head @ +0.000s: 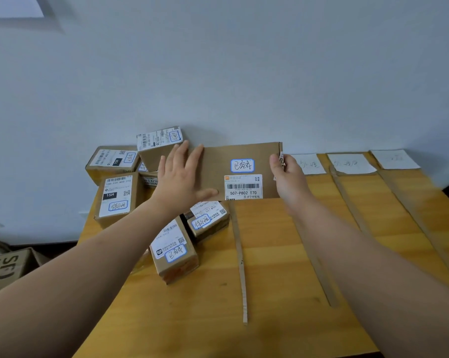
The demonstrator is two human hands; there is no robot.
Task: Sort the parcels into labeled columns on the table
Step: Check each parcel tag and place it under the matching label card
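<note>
- Holding a long flat box [241, 171] up on edge between both hands, the person has its printed face turned toward the camera, likely so the writing can be read before a column is picked.
- Left hand [182, 182] lies flat on the box's left end, fingers straight and spread, thumb along the lower edge. It props and steadies rather than grips.
- Right hand [286, 174] pinches the right end, thumb in front and fingers curled behind, so this side carries the hold.
- The box is at the far side of the table [283, 254], near the wall [244, 73]. Whether its lower edge touches the tabletop I cannot tell.
- A blue-edged sticker [242, 165] with handwriting sits above the barcode label [243, 187]. It is probably the sorting mark, since other parcels wear similar ones.
- Parcels [117, 195] are heaped at the far left, some stacked on others, most with stickers facing up. With so many in the heap, sorting seems at an early stage.
- Cardboard strips [240, 254] run from near to far across the table, marking off columns.
- Papers [351, 164] with faint handwriting lie at the far ends of the columns, presumably naming each. The writing is too faint to read.
- A carton [6, 267] sits low at the left, off the table.
</note>
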